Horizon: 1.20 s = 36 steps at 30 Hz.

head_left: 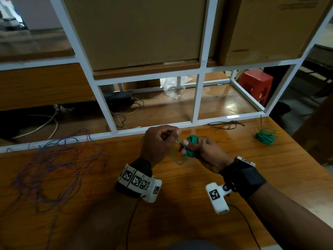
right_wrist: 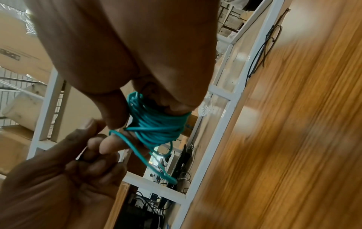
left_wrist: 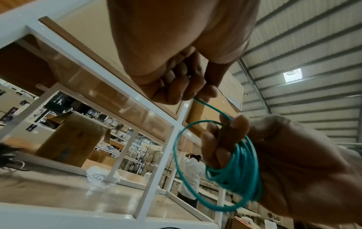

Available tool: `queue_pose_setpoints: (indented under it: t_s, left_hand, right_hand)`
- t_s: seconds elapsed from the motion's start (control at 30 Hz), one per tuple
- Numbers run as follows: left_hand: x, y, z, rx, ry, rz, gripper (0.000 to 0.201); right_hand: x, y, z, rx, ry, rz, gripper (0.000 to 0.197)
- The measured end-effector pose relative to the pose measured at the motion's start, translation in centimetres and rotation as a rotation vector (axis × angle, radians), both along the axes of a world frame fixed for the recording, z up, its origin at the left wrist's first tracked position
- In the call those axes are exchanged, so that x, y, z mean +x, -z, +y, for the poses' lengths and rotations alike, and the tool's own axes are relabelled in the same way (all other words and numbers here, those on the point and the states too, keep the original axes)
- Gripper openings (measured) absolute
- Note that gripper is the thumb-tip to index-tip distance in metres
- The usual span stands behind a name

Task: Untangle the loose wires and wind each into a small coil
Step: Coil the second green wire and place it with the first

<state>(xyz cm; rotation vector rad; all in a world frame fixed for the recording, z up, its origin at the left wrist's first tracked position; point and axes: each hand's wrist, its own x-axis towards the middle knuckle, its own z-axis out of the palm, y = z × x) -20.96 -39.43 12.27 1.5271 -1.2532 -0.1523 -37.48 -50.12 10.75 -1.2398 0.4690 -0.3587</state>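
Note:
A green wire coil is wound round the fingers of my right hand, a little above the wooden table. My right thumb presses on the turns. A loose loop of the same wire hangs down and runs up to my left hand, which pinches the wire end between thumb and curled fingers. In the left wrist view the left hand pinches the strand just above the coil. In the right wrist view the coil wraps the right fingers.
A loose tangle of blue, purple and red wires sprawls on the table's left. A second green bundle and thin black wires lie at the far right. A white metal rack with cardboard boxes stands behind the table edge.

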Motion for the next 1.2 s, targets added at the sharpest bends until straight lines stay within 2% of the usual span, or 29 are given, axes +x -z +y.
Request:
queue_pose_setpoints:
  t_s: [0.13,0.27,0.33,0.4,0.43,0.53,0.6,0.7,0.8,0.83,0.87,0.93,1.0,1.03,1.07,1.13,1.17,1.2]
  left_hand:
    - [1.0,-0.3,0.2,0.118,0.178,0.025,0.017]
    - [1.5,-1.0,0.6,0.168,0.233,-0.012,0.025]
    - [1.6,-1.1,0.6,0.236,0.213,-0.121,0.028]
    - [1.4,-0.9,0.5,0.308,0.15,-0.342,0.025]
    - [1.2,-0.7,0.5,0.322,0.116,-0.423,0.023]
    - [0.8,0.2,0.9,0.334,0.015,-0.463,0.017]
    - [0.6,0.9,1.3,0.334,-0.018,-0.439,0.019]
    - [0.1,1.5,2.1,0.438,-0.024,-0.313,0.042]
    - [-0.8,2.7,2.6,0.737,0.063,-0.113,0.087]
    - [-1.1,3.1,2.7,0.779,0.071,-0.116,0.089]
    - [-1.4,3.2,2.6,0.764,0.027,-0.157,0.085]
    - [-1.7,2.2,2.1,0.541,-0.144,-0.321,0.075]
    - [-1.8,1.2,1.0,0.329,-0.121,-0.527,0.065]
    - [-1.7,0.7,0.3,0.313,-0.041,-0.585,0.057]
    - [-1.3,0.3,-0.3,0.353,0.071,-0.549,0.047]
    - [-0.4,0.0,-0.9,0.45,0.255,-0.309,0.03]
    - [0.1,0.0,-0.9,0.451,0.284,-0.21,0.025]
    - [0.5,-0.2,-0.8,0.424,0.284,-0.184,0.021]
  right_hand:
    - [0.1,0.0,-0.1,0.045,-0.026,-0.011,0.019]
    - [-0.2,-0.7,0.0,0.045,-0.071,-0.013,0.035]
    - [-0.3,-0.9,0.1,0.026,-0.037,-0.015,0.026]
    - [-0.4,-1.0,0.1,-0.032,-0.012,-0.001,0.014]
    - [-0.4,-1.1,0.2,-0.078,-0.007,0.018,0.015]
    - [-0.4,-1.0,0.2,-0.179,0.06,0.068,0.029]
    - [-0.5,-0.6,-0.2,-0.214,0.152,0.095,0.019]
    - [-1.1,0.0,-0.9,-0.205,0.286,0.107,0.016]
    - [-1.8,-0.1,-1.4,-0.236,0.354,0.097,0.02]
    - [-2.0,0.0,-1.5,-0.258,0.339,0.104,0.02]
    - [-2.2,0.0,-1.6,-0.28,0.316,0.117,0.019]
    - [-2.3,0.2,-1.7,-0.324,0.269,0.143,0.018]
    - [-2.2,0.3,-1.6,-0.328,0.226,0.137,0.019]
    - [-2.1,0.3,-1.6,-0.312,0.208,0.116,0.02]
    - [-1.9,0.2,-1.6,-0.291,0.193,0.091,0.022]
    - [-2.0,-0.3,-1.7,-0.255,0.185,0.066,0.026]
    - [-2.1,-0.6,-1.9,-0.245,0.176,0.07,0.028]
    - [-2.4,-0.9,-2.2,-0.233,0.141,0.089,0.03]
